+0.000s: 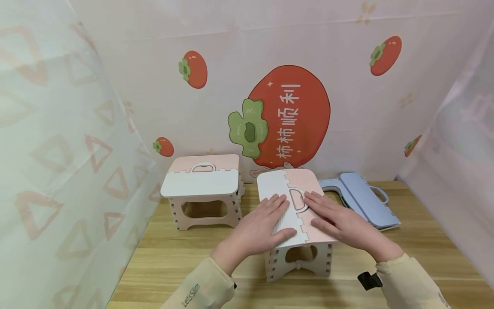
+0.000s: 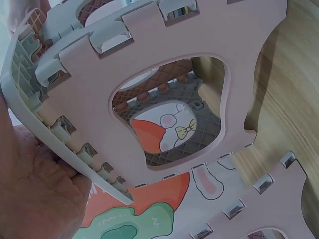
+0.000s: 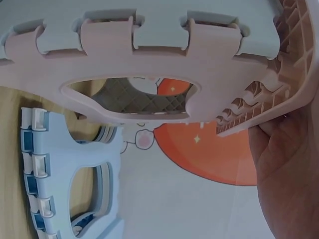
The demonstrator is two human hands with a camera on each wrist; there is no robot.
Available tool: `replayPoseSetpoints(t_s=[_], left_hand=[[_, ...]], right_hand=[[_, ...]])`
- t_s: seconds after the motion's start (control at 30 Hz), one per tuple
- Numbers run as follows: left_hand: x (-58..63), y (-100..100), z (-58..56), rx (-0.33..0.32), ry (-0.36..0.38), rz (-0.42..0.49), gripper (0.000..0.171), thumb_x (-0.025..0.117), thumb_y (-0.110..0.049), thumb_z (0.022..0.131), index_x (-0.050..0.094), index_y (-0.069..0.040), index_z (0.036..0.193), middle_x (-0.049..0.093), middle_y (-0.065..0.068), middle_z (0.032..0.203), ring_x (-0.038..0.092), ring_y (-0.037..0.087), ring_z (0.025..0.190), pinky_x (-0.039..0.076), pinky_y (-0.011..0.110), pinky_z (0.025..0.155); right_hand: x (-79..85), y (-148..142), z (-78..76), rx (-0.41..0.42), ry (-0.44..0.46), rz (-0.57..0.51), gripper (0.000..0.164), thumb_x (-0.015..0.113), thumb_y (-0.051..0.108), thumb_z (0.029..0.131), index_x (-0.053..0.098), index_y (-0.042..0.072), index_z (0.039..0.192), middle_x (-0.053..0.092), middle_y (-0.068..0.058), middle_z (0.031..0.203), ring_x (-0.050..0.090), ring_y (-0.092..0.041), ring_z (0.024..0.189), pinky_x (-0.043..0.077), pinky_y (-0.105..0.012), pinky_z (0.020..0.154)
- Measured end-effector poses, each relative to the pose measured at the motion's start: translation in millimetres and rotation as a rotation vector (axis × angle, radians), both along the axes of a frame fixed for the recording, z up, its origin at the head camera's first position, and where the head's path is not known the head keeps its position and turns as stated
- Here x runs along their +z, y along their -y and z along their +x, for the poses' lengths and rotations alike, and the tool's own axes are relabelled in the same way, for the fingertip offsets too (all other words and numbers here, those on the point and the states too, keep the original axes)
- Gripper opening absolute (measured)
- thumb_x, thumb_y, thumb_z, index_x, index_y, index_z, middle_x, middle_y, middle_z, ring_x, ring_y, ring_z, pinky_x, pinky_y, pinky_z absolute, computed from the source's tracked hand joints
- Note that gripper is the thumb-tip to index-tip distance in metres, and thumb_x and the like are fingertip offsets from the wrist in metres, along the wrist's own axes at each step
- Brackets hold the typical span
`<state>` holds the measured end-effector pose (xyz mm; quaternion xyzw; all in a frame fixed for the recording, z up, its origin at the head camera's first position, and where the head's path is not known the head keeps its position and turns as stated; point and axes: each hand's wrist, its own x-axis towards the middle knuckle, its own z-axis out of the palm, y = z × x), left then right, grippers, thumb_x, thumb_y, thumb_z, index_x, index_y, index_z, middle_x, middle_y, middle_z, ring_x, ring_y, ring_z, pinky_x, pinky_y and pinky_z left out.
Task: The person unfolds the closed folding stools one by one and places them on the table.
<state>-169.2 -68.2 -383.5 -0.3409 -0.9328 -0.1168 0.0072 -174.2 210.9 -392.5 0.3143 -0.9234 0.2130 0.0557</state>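
A pink and white folding step stool [image 1: 272,184] stands unfolded, its two top halves lying level. My left hand [image 1: 258,227] rests palm down on the white half, fingers straight. My right hand [image 1: 345,221] lies flat on the pink half, its fingertips beside the white carry handle [image 1: 297,210]. In the left wrist view, the stool's pink leg panel [image 2: 94,94] has an oval cutout, and the left palm [image 2: 40,184] is by the top's edge. The right wrist view shows the right hand [image 3: 289,169] near the ribbed underside [image 3: 269,102].
A second pink and white stool [image 1: 202,184] stands unfolded at the back left. Behind and right of the nearer stool, a blue folding stool [image 1: 366,199] lies folded on the wooden table [image 1: 185,262]. A fabric backdrop [image 1: 146,77] with printed persimmons rises behind.
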Motion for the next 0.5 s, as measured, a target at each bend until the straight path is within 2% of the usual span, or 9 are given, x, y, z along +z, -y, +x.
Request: replayPoseSetpoints(t_s=[0.2,0.4,0.5], left_hand=[[0.3,-6.2,-5.8,-0.009,-0.009,-0.006,0.081,0.032,-0.067,0.104,0.028,-0.011,0.162,0.022,0.003,0.17,0.016,0.02,0.157,0.014,0.035,0.128],[-0.6,-11.0,-10.9,-0.007,-0.013,-0.007,0.08,0.033,-0.066,0.104,0.028,-0.012,0.162,0.022,0.003,0.17,0.015,0.019,0.157,0.012,0.034,0.128],[-0.9,-14.2,-12.4,0.006,-0.019,-0.02,0.08,0.033,-0.066,0.104,0.027,-0.012,0.163,0.022,0.003,0.17,0.015,0.019,0.157,0.012,0.034,0.128]], right_hand=[[-1.9,-4.1,-4.7,-0.034,-0.006,0.006,0.056,0.055,0.042,0.106,0.041,0.028,0.158,0.035,0.006,0.165,0.035,-0.026,0.15,0.036,-0.047,0.118],[-2.0,-8.1,-8.0,-0.022,-0.025,-0.012,0.055,0.056,0.036,0.106,0.042,0.024,0.158,0.038,0.001,0.164,0.036,-0.03,0.15,0.038,-0.051,0.115],[-0.9,-9.8,-9.5,-0.022,-0.033,-0.019,0.054,0.058,0.035,0.105,0.044,0.023,0.157,0.04,0.0,0.162,0.038,-0.03,0.148,0.039,-0.049,0.115]])
